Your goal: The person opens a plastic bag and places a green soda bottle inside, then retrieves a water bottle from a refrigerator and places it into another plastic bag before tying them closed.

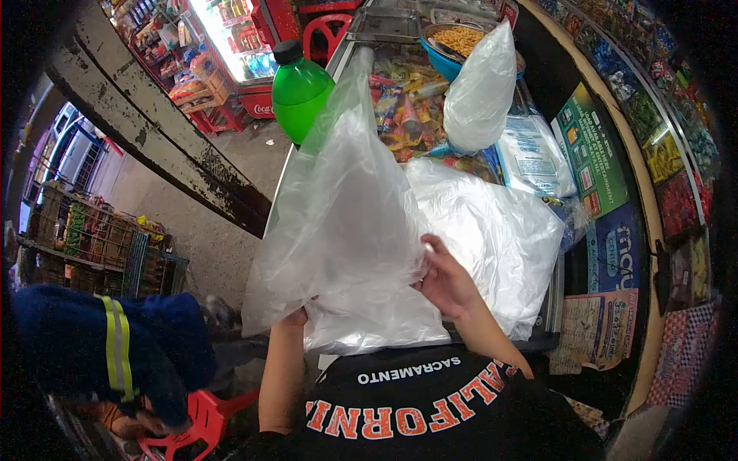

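Note:
A large translucent plastic bag [346, 200] stands up in front of me, with white contents showing through it. My right hand [446, 284] is at its lower right side, fingers bent against the plastic. At the bag's lower left is my left hand [296, 315], its fingers mostly hidden behind the plastic. More white plastic bags [492, 238] lie in a pile to the right, touching the upright bag. Behind that pile a filled white bag [483, 92] stands upright, tapering to a point. A blue and white packet [534, 157] lies beside it.
A green bottle [302, 92] stands at the counter's left edge. Snack packs [403, 107] fill the case behind, near a blue basin [442, 63]. At lower left, a person in a dark blue sleeve [161, 338] is near a red chair [204, 422]. A wooden post [169, 123] stands left.

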`<state>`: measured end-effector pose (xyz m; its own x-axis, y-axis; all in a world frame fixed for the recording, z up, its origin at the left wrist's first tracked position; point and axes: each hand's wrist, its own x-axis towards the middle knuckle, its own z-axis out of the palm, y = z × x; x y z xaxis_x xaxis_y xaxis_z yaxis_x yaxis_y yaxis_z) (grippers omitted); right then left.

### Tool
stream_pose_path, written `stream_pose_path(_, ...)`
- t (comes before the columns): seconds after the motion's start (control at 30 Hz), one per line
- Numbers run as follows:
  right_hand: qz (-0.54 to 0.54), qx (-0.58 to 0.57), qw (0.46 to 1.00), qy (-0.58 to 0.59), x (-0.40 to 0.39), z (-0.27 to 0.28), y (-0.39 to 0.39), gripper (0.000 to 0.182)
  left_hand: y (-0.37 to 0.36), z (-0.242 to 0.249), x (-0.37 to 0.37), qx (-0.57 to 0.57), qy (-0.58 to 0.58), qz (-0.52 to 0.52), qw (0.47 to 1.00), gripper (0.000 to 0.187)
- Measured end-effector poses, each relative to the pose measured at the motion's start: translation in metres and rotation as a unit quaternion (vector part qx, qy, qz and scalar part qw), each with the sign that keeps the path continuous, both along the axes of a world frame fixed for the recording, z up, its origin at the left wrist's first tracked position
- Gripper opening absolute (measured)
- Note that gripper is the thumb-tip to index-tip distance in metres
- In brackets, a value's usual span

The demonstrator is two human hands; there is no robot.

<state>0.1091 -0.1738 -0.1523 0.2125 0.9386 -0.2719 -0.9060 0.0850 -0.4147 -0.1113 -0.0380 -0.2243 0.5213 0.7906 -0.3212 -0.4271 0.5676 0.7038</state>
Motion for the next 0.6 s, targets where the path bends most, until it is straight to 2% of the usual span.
stream_pose_path(0.03, 0.047, 0.02, 0.998, -0.023, -0.001, -0.004, 0.0, 0.03, -0.001, 0.006, 0.003, -0.006, -0.056, -0.009, 0.998, 0.035)
stream_pose_path(0.07, 0.021, -0.105, 0.992, -0.061, -0.006, -0.007, 0.0, 0.028, -0.003, 0.014, 0.003, -0.004, 0.049, -0.013, 0.999, 0.035)
stream_pose_path(0.1, 0.02, -0.105, 0.992, -0.06, -0.006, -0.012, 0.001, 0.028, -0.005, 0.032, 0.012, -0.002, 0.153, -0.018, 0.988, 0.034)
stream_pose_path(0.13, 0.027, -0.125, 0.978, -0.163, -0.006, -0.021, 0.003, 0.027, -0.005, 0.04, 0.02, -0.002, 0.153, -0.019, 0.988, 0.034)
stream_pose_path(0.17, 0.034, -0.143, 0.953, -0.264, -0.005, -0.03, 0.005, 0.026, -0.006, 0.046, 0.03, 0.068, 0.195, -0.039, 0.978, 0.036)
stream_pose_path(0.2, 0.035, -0.143, 0.953, -0.264, -0.004, -0.034, 0.008, 0.026, -0.006, 0.051, 0.038, 0.137, 0.236, -0.059, 0.96, 0.037)
stream_pose_path(0.23, 0.007, -0.156, 0.937, -0.312, -0.002, -0.037, 0.013, 0.027, -0.007, 0.055, 0.046, 0.205, 0.276, -0.079, 0.936, 0.039)
stream_pose_path(0.3, -0.022, -0.167, 0.918, -0.358, 0.004, -0.052, 0.021, 0.028, -0.007, 0.059, 0.053, 0.337, 0.349, -0.117, 0.867, 0.043)
stream_pose_path(0.33, -0.055, -0.177, 0.845, -0.502, 0.008, -0.063, 0.025, 0.034, -0.005, 0.049, 0.051, 0.337, 0.35, -0.117, 0.867, 0.043)
stream_pose_path(0.37, -0.087, -0.183, 0.748, -0.632, 0.01, -0.073, 0.025, 0.04, 0.0, 0.029, 0.048, 0.358, 0.297, -0.098, 0.88, 0.046)
stream_pose_path(0.4, -0.087, -0.182, 0.748, -0.632, 0.009, -0.068, 0.027, 0.04, 0.001, 0.025, 0.046, 0.378, 0.242, -0.077, 0.89, 0.049)
stream_pose_path(0.43, -0.078, -0.192, 0.726, -0.656, 0.008, -0.061, 0.028, 0.046, 0.0, 0.022, 0.043, 0.38, 0.242, -0.076, 0.89, 0.049)
stream_pose_path(0.47, -0.07, -0.202, 0.703, -0.678, 0.007, -0.055, 0.03, 0.053, 0.0, 0.019, 0.039, 0.253, 0.206, -0.067, 0.943, 0.035)
stream_pose_path(0.53, -0.044, -0.217, 0.692, -0.687, 0.008, -0.051, 0.033, 0.056, -0.001, 0.012, 0.028, 0.122, 0.168, -0.059, 0.976, 0.023)
stream_pose_path(0.6, -0.019, -0.235, 0.68, -0.694, 0.01, -0.043, 0.033, 0.059, 0.004, 0.0, 0.02, 0.129, 0.183, -0.136, 0.965, 0.022)
